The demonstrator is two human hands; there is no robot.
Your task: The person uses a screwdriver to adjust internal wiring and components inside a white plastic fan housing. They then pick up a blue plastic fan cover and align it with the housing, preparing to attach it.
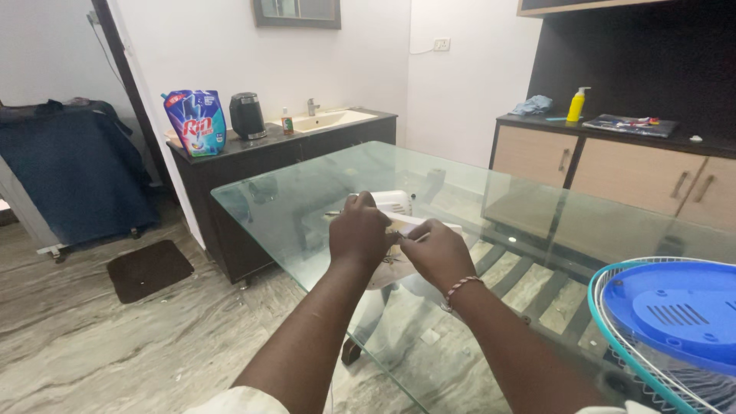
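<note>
Both hands meet over the middle of the glass counter (307, 192). The left hand (359, 234) is curled in a narrow grip on a white device (392, 202) resting on the glass, while the right hand (438, 255) pinches at the device's near side; what its fingers hold is hidden. A blue fan (675, 314) sits near right.

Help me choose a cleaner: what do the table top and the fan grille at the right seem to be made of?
Table top: clear glass, glossy; the floor and frame show through it, and its edge looks greenish. Fan grille: probably thin white-coated metal wire with a teal rim, though it could be plastic.
</note>
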